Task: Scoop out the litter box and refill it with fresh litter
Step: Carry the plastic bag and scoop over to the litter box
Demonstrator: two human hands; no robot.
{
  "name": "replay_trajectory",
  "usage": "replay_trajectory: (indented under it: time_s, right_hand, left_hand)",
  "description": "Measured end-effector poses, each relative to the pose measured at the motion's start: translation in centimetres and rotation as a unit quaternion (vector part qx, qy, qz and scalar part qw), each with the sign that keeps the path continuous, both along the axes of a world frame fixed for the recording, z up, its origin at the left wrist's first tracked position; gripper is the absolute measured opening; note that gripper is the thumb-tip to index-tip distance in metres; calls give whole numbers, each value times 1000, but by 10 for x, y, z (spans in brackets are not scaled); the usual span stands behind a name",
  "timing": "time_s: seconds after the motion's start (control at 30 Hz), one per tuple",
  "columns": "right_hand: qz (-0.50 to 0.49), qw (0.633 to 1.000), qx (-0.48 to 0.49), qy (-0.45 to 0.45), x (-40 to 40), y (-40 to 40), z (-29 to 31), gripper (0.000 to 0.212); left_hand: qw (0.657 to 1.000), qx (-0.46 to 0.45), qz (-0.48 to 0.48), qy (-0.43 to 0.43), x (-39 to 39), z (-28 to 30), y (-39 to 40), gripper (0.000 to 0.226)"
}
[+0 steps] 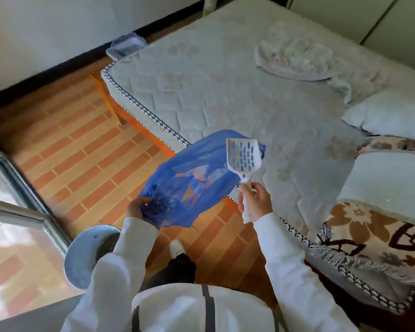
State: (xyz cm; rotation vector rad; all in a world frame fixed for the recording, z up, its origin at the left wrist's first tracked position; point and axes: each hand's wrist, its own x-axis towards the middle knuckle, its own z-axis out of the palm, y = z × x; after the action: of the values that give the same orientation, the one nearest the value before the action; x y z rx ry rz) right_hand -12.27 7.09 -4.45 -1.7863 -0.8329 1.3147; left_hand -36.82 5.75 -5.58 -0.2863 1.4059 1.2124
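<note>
Both hands are busy: the right hand is wrapped around the handle of a white plastic scoop, and the left hand grips the bunched end of a thin, see-through blue plastic bag. Held upright, the scoop runs its long axis from the fist up and slightly left, handle low, its flat slotted blade pointing up and away from the person. Billowing open, the bag stretches from the left hand up and right, its far edge passing behind the scoop blade, so the two overlap above and between the hands. White sleeves cover both arms. Below, one white shoe stands on a floor of orange-brown brick-pattern tiles, and a round grey metal basin sits just left of the left arm. To the right, a quilted pale mattress rests on an orange wooden frame, with a brown-flowered fringed blanket at its near end. Farther off, a clear lidded plastic box sits at the mattress's far corner by the wall.
</note>
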Motion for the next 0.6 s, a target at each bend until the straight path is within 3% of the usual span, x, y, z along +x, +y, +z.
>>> replay_trajectory:
  time_s: [0.3,0.5,0.6]
  right_hand:
    - [97,995,21,7,-131,119,2,16]
    - [157,987,21,26,-208,192,0,14]
    - [197,980,16,17,-248,233,-2,17]
  left_hand:
    - [994,28,102,0,-123,2,72,10]
    - [980,57,192,-13,-186,6,114,16]
    - [969,73,233,-19,-216,8,142,31]
